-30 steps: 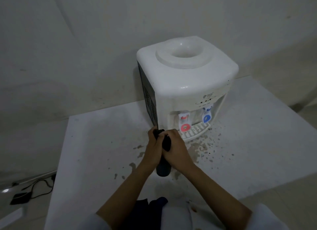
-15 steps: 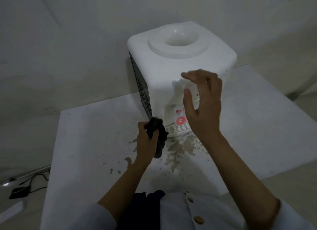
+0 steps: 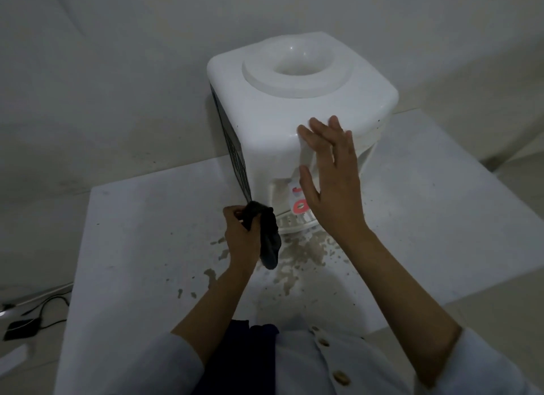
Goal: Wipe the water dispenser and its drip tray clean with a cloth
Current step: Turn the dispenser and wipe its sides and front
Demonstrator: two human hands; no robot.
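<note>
A white water dispenser (image 3: 265,115) stands on a white table (image 3: 147,232), its bottle socket on top with no bottle in it. My left hand (image 3: 241,235) grips a dark cloth (image 3: 266,238) that hangs down just left of the white drip tray (image 3: 291,222). My right hand (image 3: 332,176) is raised in front of the dispenser's front face, fingers straight and spread, fingertips at the upper front edge. It hides the blue tap and most of the red tap (image 3: 300,207).
Brownish water splashes (image 3: 303,253) spread over the table in front of the drip tray. A black cable and small black box (image 3: 20,330) lie on the floor at the left. A wall stands close behind the dispenser.
Both hands held the cloth together a second ago. My right hand let go and rose to the dispenser's front, fingers straightening. My left hand keeps the cloth beside the tray.
</note>
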